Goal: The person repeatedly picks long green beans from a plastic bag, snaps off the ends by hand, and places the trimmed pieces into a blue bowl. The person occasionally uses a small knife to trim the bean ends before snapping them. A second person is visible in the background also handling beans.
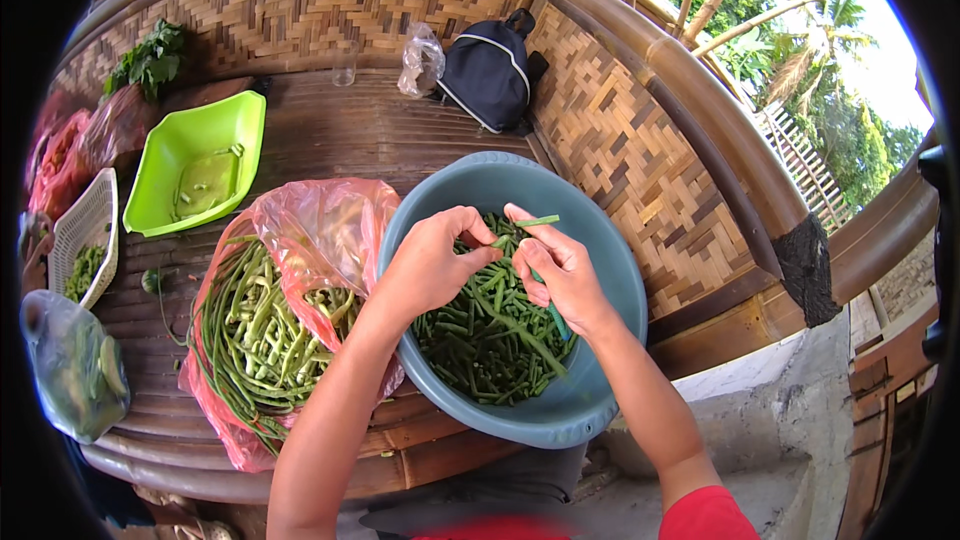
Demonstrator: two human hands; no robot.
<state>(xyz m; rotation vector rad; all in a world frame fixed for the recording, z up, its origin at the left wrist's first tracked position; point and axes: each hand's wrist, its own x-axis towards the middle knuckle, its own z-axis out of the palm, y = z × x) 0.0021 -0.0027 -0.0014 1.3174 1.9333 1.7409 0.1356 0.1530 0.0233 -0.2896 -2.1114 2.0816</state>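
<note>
Both hands are over a blue-grey plastic basin that holds many short pieces of cut green long beans. My left hand pinches a green bean between thumb and fingers. Close beside it, my right hand is closed around a slim teal handle; its working end is hidden by the fingers. A short bean piece sticks out at my right index finger. Left of the basin, an open pink plastic bag holds whole long beans, partly behind my left forearm.
A lime-green tray with a few scraps and a white basket with cut beans stand at left. Near them are a clear bag of vegetables and leafy greens. A dark backpack rests by the woven bamboo wall.
</note>
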